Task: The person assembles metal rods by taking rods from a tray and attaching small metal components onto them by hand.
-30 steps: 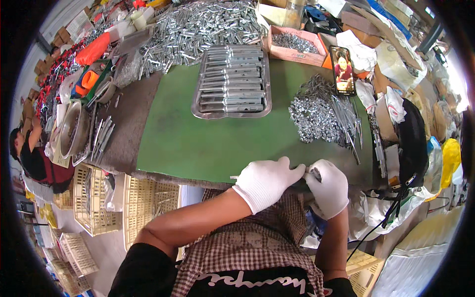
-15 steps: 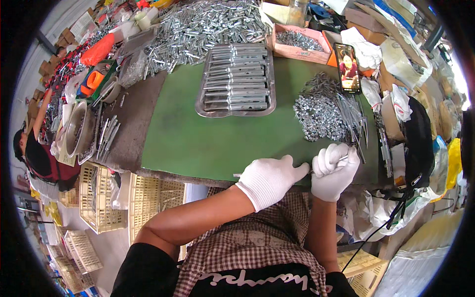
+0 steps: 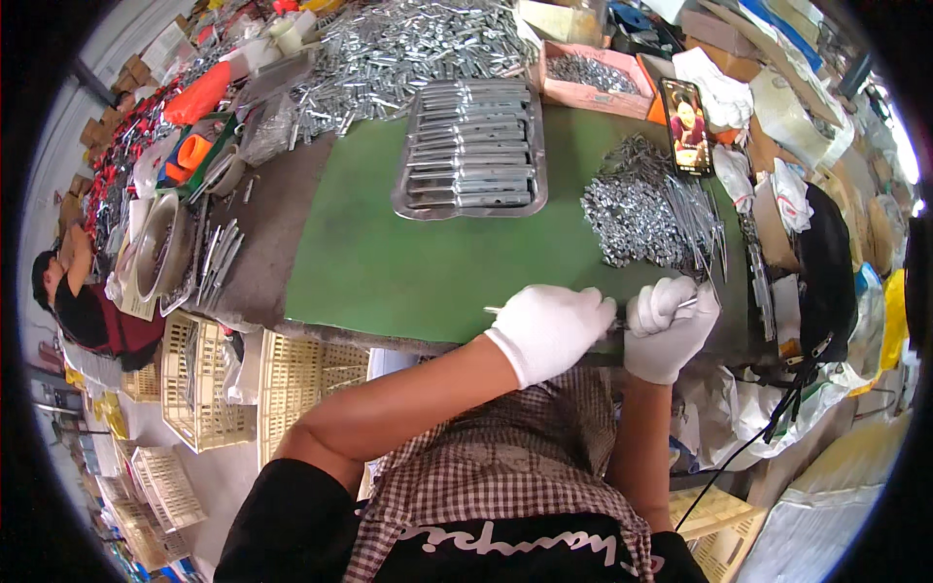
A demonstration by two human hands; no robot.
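Head view: right hand (image 3: 671, 328) seemingly unmoved, rod (image 3: 686, 303) upright-tilted.

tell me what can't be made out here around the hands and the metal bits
All in the head view:
- The thin metal piece between the left hand and right hand: mostly covered by the white gloves, so its shape stays unclear.
- The pile of small metal parts: single pieces too small to tell apart.
- The pink box: contents too small to identify.
- The metal tray: fisheye bend blurs its contents.
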